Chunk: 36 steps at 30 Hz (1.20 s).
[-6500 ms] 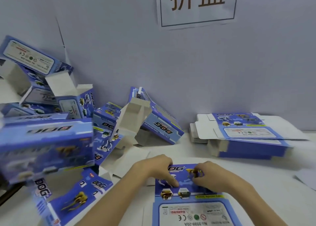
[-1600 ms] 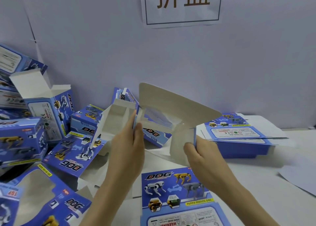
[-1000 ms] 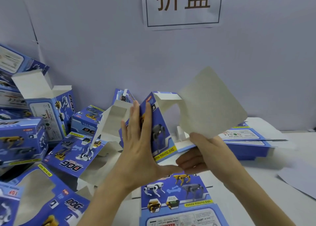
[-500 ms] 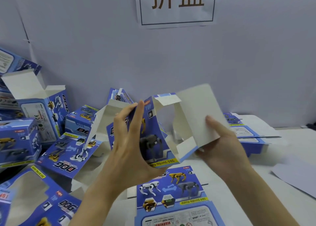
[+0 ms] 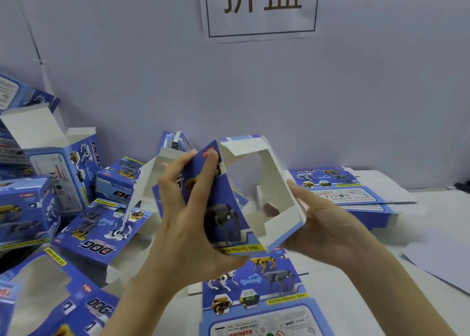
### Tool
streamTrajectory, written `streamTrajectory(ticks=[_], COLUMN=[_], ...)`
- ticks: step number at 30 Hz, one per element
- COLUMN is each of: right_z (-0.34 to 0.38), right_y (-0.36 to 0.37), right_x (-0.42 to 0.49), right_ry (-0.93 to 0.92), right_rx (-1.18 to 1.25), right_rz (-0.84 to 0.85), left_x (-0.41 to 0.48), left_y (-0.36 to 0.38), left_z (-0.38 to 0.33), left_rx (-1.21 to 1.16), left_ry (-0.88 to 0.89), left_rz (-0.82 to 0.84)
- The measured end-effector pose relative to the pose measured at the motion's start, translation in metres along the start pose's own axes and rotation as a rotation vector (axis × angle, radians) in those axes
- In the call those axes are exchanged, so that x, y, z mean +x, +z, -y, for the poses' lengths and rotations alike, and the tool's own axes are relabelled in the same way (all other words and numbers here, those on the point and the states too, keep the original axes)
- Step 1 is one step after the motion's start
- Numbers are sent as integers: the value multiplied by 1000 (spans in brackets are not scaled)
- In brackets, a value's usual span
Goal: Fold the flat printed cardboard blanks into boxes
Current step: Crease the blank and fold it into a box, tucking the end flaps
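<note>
I see the half-formed box held up above the table, over a flat blank; the left hand grips its blue printed panel, fingers spread across the face; the right hand clasps the white right wall, thumb on its edge, fingers mostly hidden, probably curled behind; folded boxes heap at left.

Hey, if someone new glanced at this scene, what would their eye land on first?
First, the half-opened blue printed cardboard box, held up at centre between the left hand and the right hand. Next, the white paper sign with big brown characters on the wall above. Then the heap of folded blue boxes at left and the stack of flat blanks at right.
</note>
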State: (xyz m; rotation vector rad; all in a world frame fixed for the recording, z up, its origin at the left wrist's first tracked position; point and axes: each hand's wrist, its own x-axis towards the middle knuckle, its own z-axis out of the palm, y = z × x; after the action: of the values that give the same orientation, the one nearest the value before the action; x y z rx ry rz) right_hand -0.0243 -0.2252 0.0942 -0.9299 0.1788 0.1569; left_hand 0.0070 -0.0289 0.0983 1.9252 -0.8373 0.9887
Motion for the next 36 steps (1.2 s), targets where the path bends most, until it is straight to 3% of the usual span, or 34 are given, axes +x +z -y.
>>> streamTrajectory(ticks=[2, 6, 14, 17, 21, 24, 26, 29, 32, 36], right_z=[5, 6, 3, 4, 8, 7, 4, 1, -11, -30], right_y=[-1, -7, -8, -5, 2, 3, 2, 6, 17, 32], right_x=[-1, -4, -5, -7, -13, -14, -13, -15, -18, -17], right_ry=[-296, -836, -1322, -1259, -842, -682, -727, -963, -1096, -1068], right_rx=[42, -186, -505, -415, -95, -218, -314, -476, -589, -778], right_rz=[-137, -333, -384, -347, 16, 67, -12, -176, -98, -47], left_x=[-5, -12, -12, -13, -14, -14, -15, -14, -14, -16], left_y=[-7, -7, -3, 0, 4, 4, 4, 5, 10, 13], left_z=[5, 8, 4, 3, 2, 3, 3, 0, -5, -6], left_rx=[137, 41, 53, 113, 187, 241, 258, 274, 336, 361], left_ry=[160, 118, 101, 107, 147, 153, 155, 165, 181, 167], left_rz=[73, 86, 91, 83, 103, 106, 81, 30, 1, 10])
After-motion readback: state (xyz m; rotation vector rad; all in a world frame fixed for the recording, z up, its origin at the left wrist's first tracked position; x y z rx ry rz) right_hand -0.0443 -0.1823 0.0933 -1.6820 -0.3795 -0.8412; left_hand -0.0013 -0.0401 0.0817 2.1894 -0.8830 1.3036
